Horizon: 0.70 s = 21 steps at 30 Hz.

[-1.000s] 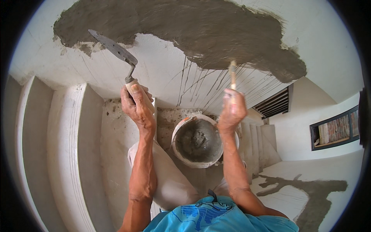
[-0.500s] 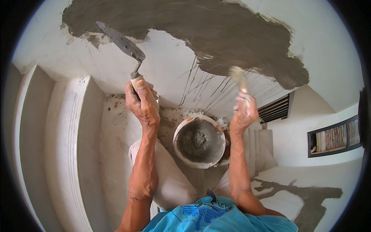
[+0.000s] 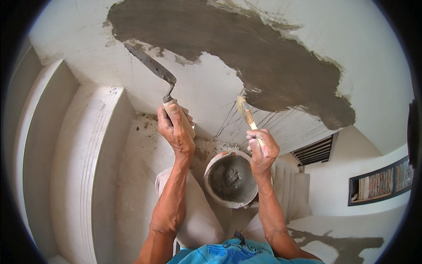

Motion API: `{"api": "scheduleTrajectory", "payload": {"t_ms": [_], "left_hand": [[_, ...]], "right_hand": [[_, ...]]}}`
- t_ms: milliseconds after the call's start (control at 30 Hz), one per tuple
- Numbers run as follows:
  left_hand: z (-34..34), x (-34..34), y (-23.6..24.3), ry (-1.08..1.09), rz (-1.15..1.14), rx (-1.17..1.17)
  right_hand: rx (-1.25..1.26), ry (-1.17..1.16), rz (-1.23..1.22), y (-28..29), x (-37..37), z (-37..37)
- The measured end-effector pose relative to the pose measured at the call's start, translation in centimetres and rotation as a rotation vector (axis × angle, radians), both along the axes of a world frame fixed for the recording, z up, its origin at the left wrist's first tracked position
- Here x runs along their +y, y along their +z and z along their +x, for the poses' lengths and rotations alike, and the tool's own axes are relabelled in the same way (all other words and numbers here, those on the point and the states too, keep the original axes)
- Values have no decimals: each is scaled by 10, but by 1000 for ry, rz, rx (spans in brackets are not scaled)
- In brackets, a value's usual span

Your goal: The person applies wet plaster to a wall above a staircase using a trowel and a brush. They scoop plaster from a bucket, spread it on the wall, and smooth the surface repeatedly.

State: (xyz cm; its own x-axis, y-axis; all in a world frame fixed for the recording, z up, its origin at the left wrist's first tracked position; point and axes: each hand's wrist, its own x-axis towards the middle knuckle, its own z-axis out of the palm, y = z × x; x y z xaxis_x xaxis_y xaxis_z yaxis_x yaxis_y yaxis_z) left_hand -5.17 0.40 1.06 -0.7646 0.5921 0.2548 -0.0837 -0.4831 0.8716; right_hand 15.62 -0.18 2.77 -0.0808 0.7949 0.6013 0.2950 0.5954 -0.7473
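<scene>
1. Head view: left hand (image 3: 177, 132) stays closed around the trowel (image 3: 153, 67), blade raised before the wall.
2. Right hand (image 3: 264, 154) keeps its fingers wrapped round the brush (image 3: 250, 119).
3. Since half a second ago, the brush has shifted leftward along the grey patch's (image 3: 211, 37) lower edge.

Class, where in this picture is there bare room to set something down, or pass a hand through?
The floor lies open between the grooved step and the left leg; that step looks bare on top too. A hand might pass between trowel and brush, before the wall. It is crowded around the bucket, hemmed in by left leg and right forearm.
</scene>
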Motion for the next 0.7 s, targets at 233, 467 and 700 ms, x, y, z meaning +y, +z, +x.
{"api": "scheduleTrajectory", "payload": {"t_ms": [233,467,700], "left_hand": [[-11,3,-3,46,38,-115],[-10,2,-1,31,8,-114],[-14,2,-5,37,-20,-91]], "right_hand": [[271,226,62,55,22,-65],[402,275,110,84,45,-99],[269,-27,320,83,23,-71]]}}
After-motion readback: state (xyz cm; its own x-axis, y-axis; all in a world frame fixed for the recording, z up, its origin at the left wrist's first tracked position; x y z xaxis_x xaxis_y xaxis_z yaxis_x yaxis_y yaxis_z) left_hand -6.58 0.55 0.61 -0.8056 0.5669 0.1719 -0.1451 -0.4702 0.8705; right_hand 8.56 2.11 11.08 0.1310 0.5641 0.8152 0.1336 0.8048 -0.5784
